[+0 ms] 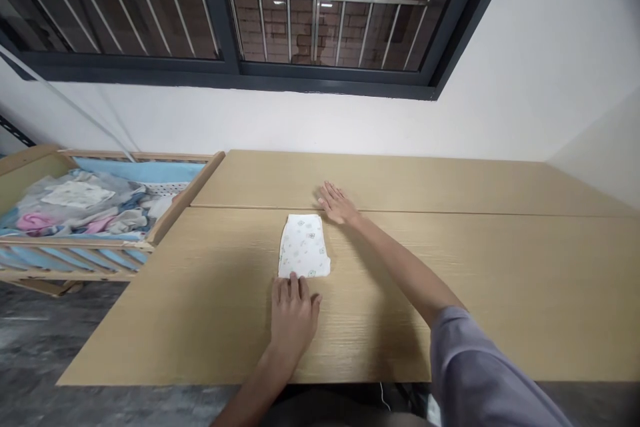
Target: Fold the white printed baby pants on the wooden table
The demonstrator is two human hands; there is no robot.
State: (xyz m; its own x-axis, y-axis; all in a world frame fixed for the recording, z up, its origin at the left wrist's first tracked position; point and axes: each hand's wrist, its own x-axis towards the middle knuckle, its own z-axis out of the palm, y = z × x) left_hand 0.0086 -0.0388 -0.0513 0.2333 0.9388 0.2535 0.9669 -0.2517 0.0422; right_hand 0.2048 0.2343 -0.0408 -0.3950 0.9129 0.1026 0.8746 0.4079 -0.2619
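Observation:
A small white cloth (305, 245) with a faint scattered print lies flat, folded into a compact shape, on the wooden table (475, 280). At its near edge is my left hand (294, 313), fingertips touching the hem and fingers stretched forward. My right hand (339, 203) is just beyond the cloth's far right corner, fingers extended above the tabletop, holding nothing. Whether the right palm touches the wood I cannot tell.
To the left stands a wooden crib (187, 197) with blue lining, holding a heap of clothes (100, 203) and clear plastic. A white wall (325, 121) and a dark-framed, barred window (330, 73) are behind the table. A seam runs across the tabletop.

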